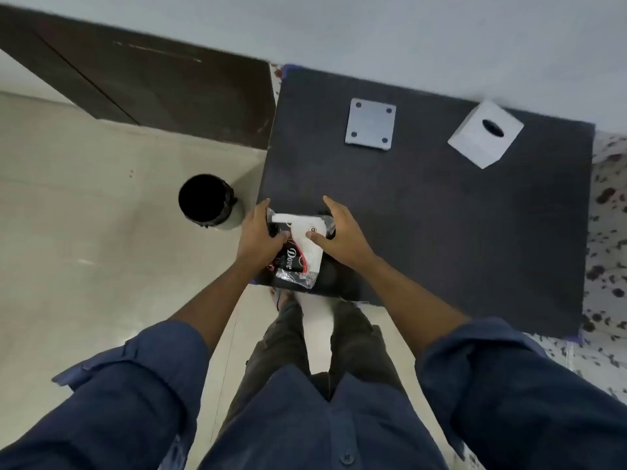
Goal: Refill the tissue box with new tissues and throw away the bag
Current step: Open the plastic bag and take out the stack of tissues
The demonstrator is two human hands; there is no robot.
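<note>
**A:** ok so what's going on in this one? looks like a top-down view of somebody standing at a table.

**B:** yep. Dark grey matte table (458, 225) fills the middle and right of the frame. Both hands are down at its lower left corner, on a clear crinkly plastic tissue pack with black and white "Dove" print (298, 249). The left hand (259, 235) is wrapped around the pack's left side with the thumb pressed on top. The right hand (339, 232) clamps the right side, thumb on the white part. So both are closed on the pack, pinching it from either side.

**A:** is it open? any tissues out?

**B:** can't tell tbh, the hands cover most of the top end. The bottom end of the plastic hangs just past the table edge toward the person.

**A:** and the box?

**B:** white cube-shaped tissue box with a dark oval slot on top (485, 134), upper right of the frame, turned corner-on, well apart from the hands. Left of it, upper middle, there's a flat grey square plate with four holes at its corners (371, 123) lying flat on the table.

**A:** bin?

**B:** round black bin with a black liner (207, 201) on the pale tile floor, just left of the table's corner, near the left hand.
</note>
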